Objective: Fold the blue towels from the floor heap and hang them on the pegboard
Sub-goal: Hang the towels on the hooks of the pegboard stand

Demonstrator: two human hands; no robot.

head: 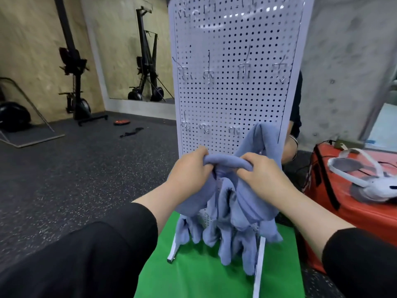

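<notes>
A white pegboard (234, 93) with several metal hooks stands upright in front of me on a green mat (193, 274). My left hand (190, 168) and my right hand (261, 173) both grip the bunched top fold of a blue towel (227, 163) held close to the board's lower part. The rest of that towel hangs down below my hands. Another blue towel (265, 138) hangs from a lower hook at the right. More blue towels (227, 239) hang bunched near the board's foot. The floor heap is not in view.
A red box (354, 214) with a white headset (369, 177) on it stands at the right. A person's arm (290, 147) shows behind the board. Gym machines (73, 67) and a mirror (137, 50) line the far left wall across dark rubber floor.
</notes>
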